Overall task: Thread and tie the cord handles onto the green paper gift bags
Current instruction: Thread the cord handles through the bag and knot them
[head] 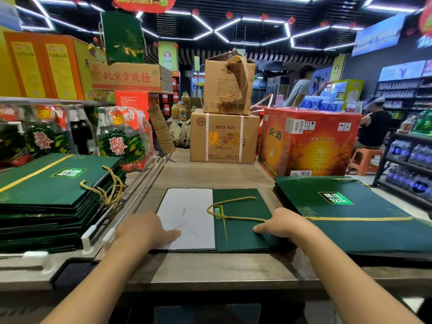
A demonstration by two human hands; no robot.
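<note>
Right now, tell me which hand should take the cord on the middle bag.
Right, probably. The right hand holds the bag edge where the cord ends; the left hand lies flat on the white flap, farther off.

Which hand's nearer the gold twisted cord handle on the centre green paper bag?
Right. Right hand is at one end of the gold twisted cord handle; left hand rests apart on the white panel.

One head cam, wide-angle: looked fwd & slightly down from close above the wooden counter (210,273), near edge at btm.
</note>
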